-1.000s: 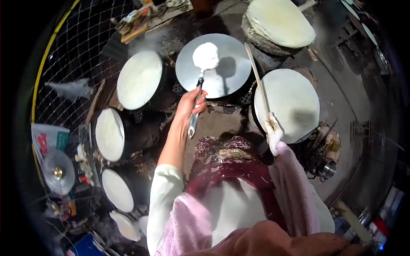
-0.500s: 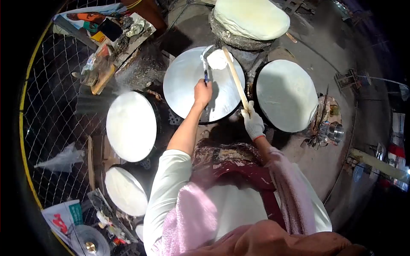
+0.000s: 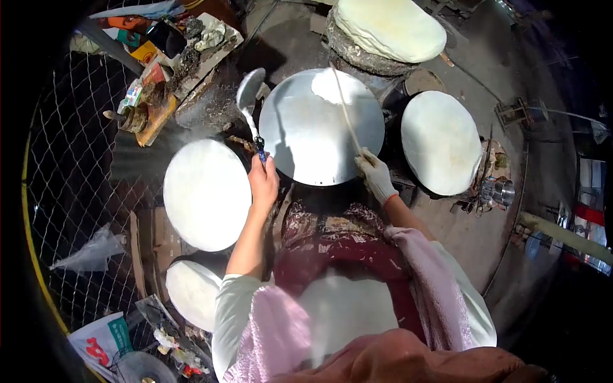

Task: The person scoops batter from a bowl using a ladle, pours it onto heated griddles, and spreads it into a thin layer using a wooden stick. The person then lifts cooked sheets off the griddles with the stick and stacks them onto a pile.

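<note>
My bare left hand (image 3: 264,182) is closed round the blue handle of a ladle (image 3: 251,90), which is smeared with white batter and held off the left edge of the middle griddle (image 3: 313,150). A white puddle of batter (image 3: 324,88) lies near the far edge of that round grey plate. In a white knitted glove, my right hand (image 3: 375,175) grips a long flat wooden stick (image 3: 345,113), turned edge-on. Its far end reaches over the batter; whether it touches is not clear.
Round plates covered in white sheets stand at left (image 3: 207,195), lower left (image 3: 193,293) and right (image 3: 442,143). A thick stack of pale round sheets (image 3: 391,29) sits at the back. Wire fencing (image 3: 76,191) runs along the left; metal cups (image 3: 497,191) stand at right.
My left hand has swung the ladle left, from above the griddle to beyond its edge. The stick has turned from its flat face to its edge. The white batter puddle looks wider.
</note>
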